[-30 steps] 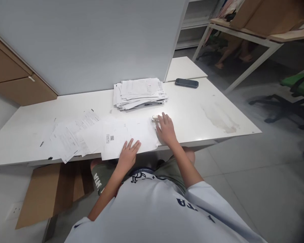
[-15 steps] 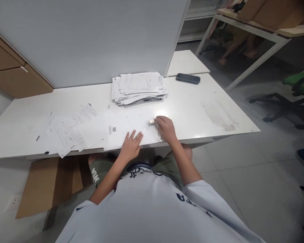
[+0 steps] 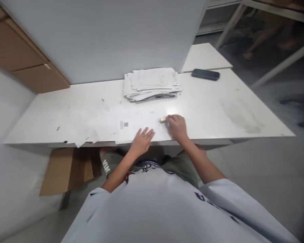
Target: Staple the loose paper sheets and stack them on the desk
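A white sheet of paper (image 3: 139, 118) with a small square code lies near the front edge of the table. Fingers spread, my left hand (image 3: 142, 141) rests flat on its lower part. At the sheet's right side, my right hand (image 3: 176, 127) pinches a small, pale cream stick-like object (image 3: 162, 119); its kind is too blurred to tell. The object's end points left, low over the paper, and I cannot tell whether it touches. Behind the sheet stands a thick stack of papers (image 3: 153, 80).
Loose printed sheets (image 3: 91, 123) overlap on the left of the white table (image 3: 205, 111). A dark phone-like device (image 3: 205, 74) lies at the back right. A grey panel (image 3: 103, 40) rises behind. Below the table is an open cardboard box (image 3: 57, 172). Another person's leg shows at upper right.
The view has shifted, so the table and both hands appear farther right. My left hand still lies on the sheet, and my right hand still holds the small object.
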A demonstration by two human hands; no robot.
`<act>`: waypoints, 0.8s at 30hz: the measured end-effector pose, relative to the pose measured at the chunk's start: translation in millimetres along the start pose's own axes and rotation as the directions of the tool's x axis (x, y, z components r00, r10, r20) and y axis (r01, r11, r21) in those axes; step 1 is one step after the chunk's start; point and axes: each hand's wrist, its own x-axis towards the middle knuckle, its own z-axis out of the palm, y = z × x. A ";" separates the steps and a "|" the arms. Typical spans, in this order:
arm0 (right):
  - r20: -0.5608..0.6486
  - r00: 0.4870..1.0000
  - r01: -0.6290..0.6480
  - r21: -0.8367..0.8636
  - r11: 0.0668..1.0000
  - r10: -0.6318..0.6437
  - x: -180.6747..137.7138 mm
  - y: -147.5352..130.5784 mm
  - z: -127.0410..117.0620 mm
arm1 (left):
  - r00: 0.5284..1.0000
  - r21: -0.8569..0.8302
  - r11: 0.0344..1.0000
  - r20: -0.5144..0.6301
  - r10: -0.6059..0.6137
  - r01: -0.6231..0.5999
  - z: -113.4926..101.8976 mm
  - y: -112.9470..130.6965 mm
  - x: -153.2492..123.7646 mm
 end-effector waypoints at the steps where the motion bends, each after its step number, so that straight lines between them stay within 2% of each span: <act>1: -0.015 1.000 0.023 -0.014 1.000 -0.023 -2.9 -1.0 -1.1 | 1.000 -0.005 1.000 0.007 -0.013 0.013 -1.1 4.3 -2.9; 3: -0.041 0.998 0.053 0.011 0.999 -0.052 -9.4 -1.4 -1.1 | 0.999 -0.016 0.999 0.019 -0.040 0.040 -3.3 12.0 -12.0; 4: -0.090 0.996 0.028 -0.006 1.000 -0.029 -12.4 -0.9 -0.2 | 0.998 -0.022 0.998 0.020 -0.057 0.057 -4.7 14.6 -18.1; 6: -0.112 0.993 0.020 -0.022 1.000 -0.023 -17.1 0.3 1.9 | 0.995 -0.048 0.993 0.002 -0.104 0.104 -8.6 16.0 -32.8; 8: -0.125 0.992 0.026 -0.026 0.999 -0.029 -20.0 0.7 2.7 | 0.979 -0.106 0.977 -0.063 -0.194 0.187 -13.8 12.7 -49.1; 9: -0.133 0.991 0.028 -0.021 0.999 -0.031 -20.9 0.3 2.4 | 0.954 -0.160 0.955 -0.128 -0.272 0.251 -16.6 9.6 -56.7; 10: -0.142 0.990 0.027 -0.014 1.000 -0.028 -21.4 -0.3 1.7 | 0.907 -0.226 0.920 -0.207 -0.367 0.321 -19.0 6.0 -63.3; 11: -0.155 0.988 0.021 -0.005 1.000 -0.021 -21.7 -1.1 0.9 | 0.839 -0.296 0.874 -0.284 -0.465 0.384 -21.1 2.0 -68.7; 13: -0.186 0.982 0.015 0.018 1.000 -0.011 -21.1 -2.7 -0.7 | 0.673 -0.413 0.777 -0.400 -0.623 0.475 -23.8 -5.7 -74.8; 16: -0.213 0.977 0.018 0.048 0.999 -0.007 -18.2 -4.3 -1.6 | 0.386 -0.555 0.636 -0.509 -0.769 0.536 -28.6 -14.9 -72.2; 18: -0.198 0.980 0.000 0.057 0.998 0.011 -15.6 -5.1 -0.9 | 0.160 -0.670 0.551 -0.553 -0.817 0.498 -37.9 -21.6 -62.0; 19: -0.185 0.982 -0.016 0.059 0.998 0.026 -14.1 -5.4 -0.2 | 0.075 -0.713 0.532 -0.565 -0.821 0.456 -45.4 -25.8 -53.7; 20: -0.173 0.984 -0.032 0.059 0.998 0.042 -12.6 -5.8 0.6 | 0.024 -0.735 0.538 -0.582 -0.813 0.413 -54.7 -30.7 -42.7; 21: -0.162 0.985 -0.045 0.057 0.997 0.054 -11.1 -6.3 1.5 | -0.003 -0.739 0.563 -0.607 -0.795 0.369 -65.2 -35.9 -28.8; 22: -0.158 0.985 -0.054 0.054 0.997 0.062 -9.7 -6.8 2.4 | 0.002 -0.721 0.610 -0.645 -0.764 0.330 -76.1 -41.5 -11.7; 23: -0.160 0.985 -0.059 0.048 0.997 0.066 -8.3 -7.4 3.3 | 0.045 -0.675 0.677 -0.698 -0.715 0.292 -86.4 -47.3 8.5; 24: -0.169 0.983 -0.060 0.040 0.997 0.066 -7.0 -8.1 4.2 | 0.125 -0.603 0.756 -0.754 -0.644 0.256 -95.3 -53.3 31.5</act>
